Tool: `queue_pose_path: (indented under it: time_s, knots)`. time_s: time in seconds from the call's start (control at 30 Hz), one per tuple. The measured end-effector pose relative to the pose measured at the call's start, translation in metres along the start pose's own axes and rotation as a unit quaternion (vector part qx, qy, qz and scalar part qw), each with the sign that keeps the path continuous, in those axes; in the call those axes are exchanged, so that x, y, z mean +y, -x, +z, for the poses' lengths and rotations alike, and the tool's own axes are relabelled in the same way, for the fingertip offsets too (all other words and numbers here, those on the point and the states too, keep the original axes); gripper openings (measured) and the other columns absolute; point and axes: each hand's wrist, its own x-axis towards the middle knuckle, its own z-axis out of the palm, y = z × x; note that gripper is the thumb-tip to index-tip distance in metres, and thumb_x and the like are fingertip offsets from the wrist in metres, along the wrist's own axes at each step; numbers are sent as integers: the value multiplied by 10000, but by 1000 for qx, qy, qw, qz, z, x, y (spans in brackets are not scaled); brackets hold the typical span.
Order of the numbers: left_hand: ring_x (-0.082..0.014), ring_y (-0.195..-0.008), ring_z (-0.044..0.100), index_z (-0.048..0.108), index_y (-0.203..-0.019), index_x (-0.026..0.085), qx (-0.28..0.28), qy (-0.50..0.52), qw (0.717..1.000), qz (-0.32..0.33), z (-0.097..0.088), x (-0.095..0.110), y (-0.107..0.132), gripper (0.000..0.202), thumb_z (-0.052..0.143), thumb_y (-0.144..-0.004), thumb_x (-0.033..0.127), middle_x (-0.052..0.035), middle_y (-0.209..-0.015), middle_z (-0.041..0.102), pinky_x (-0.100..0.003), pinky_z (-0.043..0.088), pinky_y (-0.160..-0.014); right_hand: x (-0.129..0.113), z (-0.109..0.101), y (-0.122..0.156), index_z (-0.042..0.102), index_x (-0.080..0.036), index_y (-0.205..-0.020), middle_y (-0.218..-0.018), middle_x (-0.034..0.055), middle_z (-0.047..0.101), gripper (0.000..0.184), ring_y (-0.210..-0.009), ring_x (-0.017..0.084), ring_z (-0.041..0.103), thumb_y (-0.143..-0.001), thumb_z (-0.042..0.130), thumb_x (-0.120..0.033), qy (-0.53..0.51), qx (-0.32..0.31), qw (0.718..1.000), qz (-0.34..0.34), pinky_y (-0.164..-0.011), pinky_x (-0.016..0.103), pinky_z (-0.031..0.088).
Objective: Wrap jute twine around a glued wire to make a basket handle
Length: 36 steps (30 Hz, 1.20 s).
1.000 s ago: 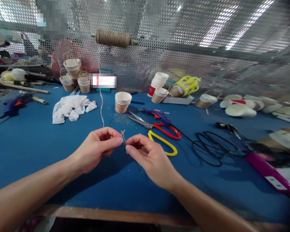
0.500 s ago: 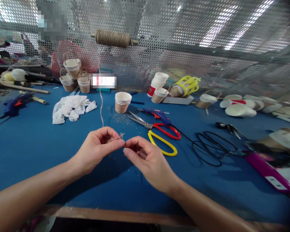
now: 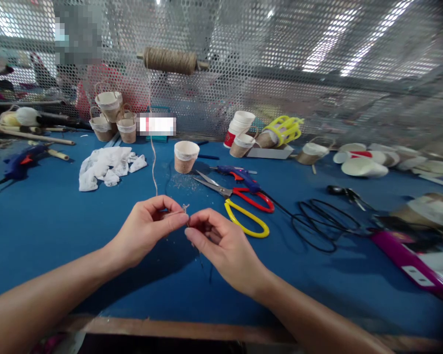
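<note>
My left hand [image 3: 149, 226] is closed, pinching a piece of jute twine [image 3: 154, 167] between thumb and forefinger. A frayed, knotted bit of the twine sticks up at its fingertips. My right hand [image 3: 221, 246] meets it there, thumb and forefinger pinched on the same twine, and a thin strand seems to hang below. From the fingers the twine runs up towards a spool [image 3: 170, 60] on the mesh panel. Beyond the hands stands a small cup [image 3: 185, 162], wrapped in brown twine with a white fabric rim. Scissors [image 3: 227, 191] with red and yellow handles lie right of it.
A blue glue gun [image 3: 239, 177] lies behind the scissors, its black cord coiled to the right. White fabric scraps [image 3: 107, 164] lie at left, near another glue gun [image 3: 24, 160]. Handled cups [image 3: 110, 105] are stacked behind. A purple power strip [image 3: 402, 260] sits at right.
My right hand has shifted slightly at the twine, its fingertips a little closer to the left hand's. The view has drifted slightly; the tabletop things lie as before.
</note>
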Motion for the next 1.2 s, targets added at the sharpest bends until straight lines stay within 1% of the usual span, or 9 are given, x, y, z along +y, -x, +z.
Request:
queue_pose_path:
  time_s: [0.17,0.23,0.33,0.43,0.57,0.83,1.03,1.2]
  knots:
    - [-25,-466,342,527,-667,131,-18,-10,1000,-9,-1,0,1,201,678,-652,262,59,-560,475,-175,244,-441,-4,-1,-2,520,-180,-922,-769,16,568,188,-637,96,532,-759,555,-266,-74,21,997,28,-576,239,467]
    - [-23,-450,319,524,-678,134,-30,-14,999,-17,-1,0,1,205,671,-660,276,66,-534,454,-174,222,-427,-6,-3,-3,532,-177,-939,-767,19,573,196,-628,94,536,-765,544,-267,-91,28,995,30,-563,235,471]
    - [-20,-432,306,516,-683,137,-50,-24,998,-32,-1,0,1,208,661,-670,285,66,-528,456,-173,198,-409,-8,-5,-4,547,-170,-896,-716,8,574,154,-583,84,531,-771,530,-257,-109,31,993,32,-543,228,476]
    - [-19,-433,332,511,-677,135,-59,-36,997,-38,0,1,2,209,655,-676,288,56,-550,485,-169,208,-400,-8,-6,-4,550,-165,-841,-690,1,576,116,-538,71,521,-765,534,-252,-116,38,992,39,-522,220,473]
    - [-11,-412,329,505,-667,134,-62,-36,996,-49,0,3,3,207,651,-678,279,61,-533,489,-159,209,-383,-8,-5,-4,558,-163,-801,-652,-8,573,104,-518,68,519,-759,543,-257,-121,44,991,45,-505,214,462]
    - [-13,-396,317,505,-659,135,-55,-45,996,-50,1,3,2,205,650,-672,279,69,-505,473,-161,201,-373,-7,-5,-4,558,-157,-805,-594,-18,553,130,-511,74,517,-746,555,-273,-127,39,989,59,-476,206,454]
    - [-11,-403,326,500,-649,134,-56,-54,996,-51,2,5,2,194,642,-673,263,69,-523,476,-159,211,-378,-7,-7,-5,539,-157,-770,-562,-33,530,126,-479,63,496,-748,560,-279,-107,40,991,71,-444,186,440]
    - [-15,-416,337,508,-652,133,-57,-62,995,-49,2,4,3,195,646,-666,271,66,-537,480,-164,229,-393,-8,-7,-4,538,-157,-761,-553,-37,516,118,-469,60,485,-757,547,-275,-82,43,994,64,-439,185,433]
